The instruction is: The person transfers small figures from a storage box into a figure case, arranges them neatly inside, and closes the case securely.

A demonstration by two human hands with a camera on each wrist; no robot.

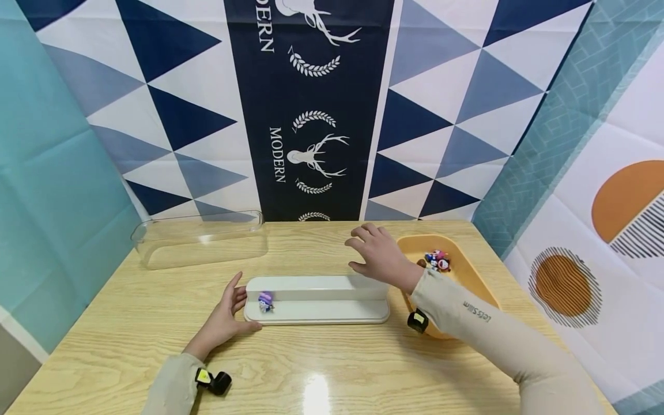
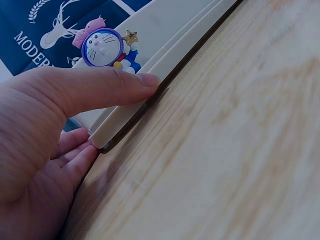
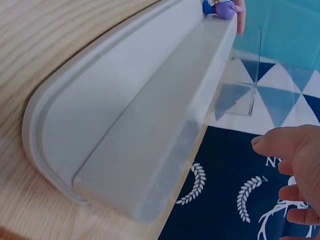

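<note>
A long white two-step display base lies on the table. My left hand holds its left end, the thumb along the front edge and the other fingers round the end. On the lower step at that end stands a small blue-and-white cartoon cat figurine; in the left wrist view the figurine shows a purple-rimmed face, a pink bow and a gold star. Above the base's right end hovers my right hand, fingers loosely bent, holding nothing. The right wrist view shows that hand apart from the base.
A yellow-orange tray stands on the right, partly behind the right forearm, with several small figurines in it. At the back left lies a clear plastic cover. Patterned cloth hangs behind the table.
</note>
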